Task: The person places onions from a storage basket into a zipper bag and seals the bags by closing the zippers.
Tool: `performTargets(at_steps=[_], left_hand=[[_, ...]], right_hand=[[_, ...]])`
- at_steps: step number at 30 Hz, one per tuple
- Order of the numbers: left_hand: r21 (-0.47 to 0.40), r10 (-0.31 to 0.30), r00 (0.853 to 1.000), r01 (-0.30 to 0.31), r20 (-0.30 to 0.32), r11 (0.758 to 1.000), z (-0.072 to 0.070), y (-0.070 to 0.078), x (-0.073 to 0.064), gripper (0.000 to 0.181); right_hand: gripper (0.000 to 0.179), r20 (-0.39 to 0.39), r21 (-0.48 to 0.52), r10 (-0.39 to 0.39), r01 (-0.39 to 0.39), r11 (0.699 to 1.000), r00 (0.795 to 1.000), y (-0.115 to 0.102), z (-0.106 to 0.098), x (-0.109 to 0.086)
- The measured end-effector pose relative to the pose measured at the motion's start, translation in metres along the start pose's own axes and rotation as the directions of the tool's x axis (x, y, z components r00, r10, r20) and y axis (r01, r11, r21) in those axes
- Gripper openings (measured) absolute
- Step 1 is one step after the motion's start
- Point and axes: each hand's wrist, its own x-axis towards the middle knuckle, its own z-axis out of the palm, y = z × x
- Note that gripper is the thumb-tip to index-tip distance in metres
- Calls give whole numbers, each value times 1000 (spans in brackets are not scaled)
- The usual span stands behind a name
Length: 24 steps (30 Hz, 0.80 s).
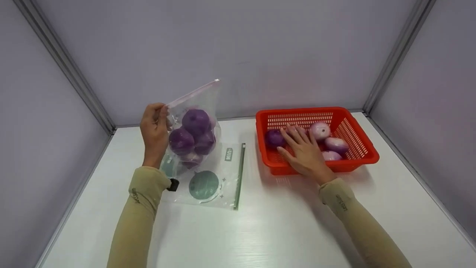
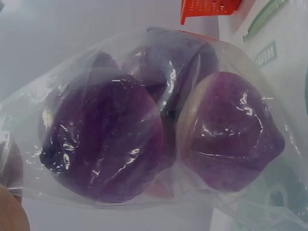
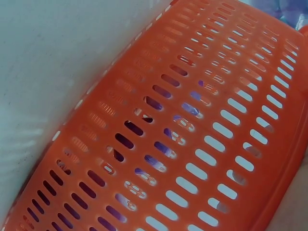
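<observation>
My left hand [image 1: 155,124] pinches the top corner of a clear zip bag [image 1: 212,93] and holds it up, tilted, with its slider at the upper right end. Several purple onions [image 1: 196,122] bulge inside the bag; the left wrist view shows two of these onions [image 2: 103,137] large and close. My right hand [image 1: 305,154] reaches over the near rim of a red plastic basket [image 1: 264,150], fingers spread and fairly straight above the onions. Around it lie a dark purple onion [image 1: 275,138] and several paler onions [image 1: 320,131]. In the right wrist view the basket's slotted wall [image 3: 192,130] hides most of the contents.
A flat zip bag [image 1: 230,178] with green print and a green zip edge lies on the white table [image 1: 275,230], partly beneath the raised bag. Grey panels [image 1: 238,56] enclose the table at the back and both sides.
</observation>
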Motion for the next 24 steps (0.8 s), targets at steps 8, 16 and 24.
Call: performTargets(at_steps=[8,16,24], left_hand=[[-7,-87,994,87,-73,996,8,-14,16,23],[19,-235,962,240,-138,971,-13,-32,6,25],[110,-377,907,401,-186,910,-64,-64,-6,31]], right_hand=[[70,5,3,5,-5,1000,1000,-1,-2,-1],[70,11,17,5,-5,1000,1000,-4,0,0],[69,25,19,12,-12,1000,1000,-8,0,0]])
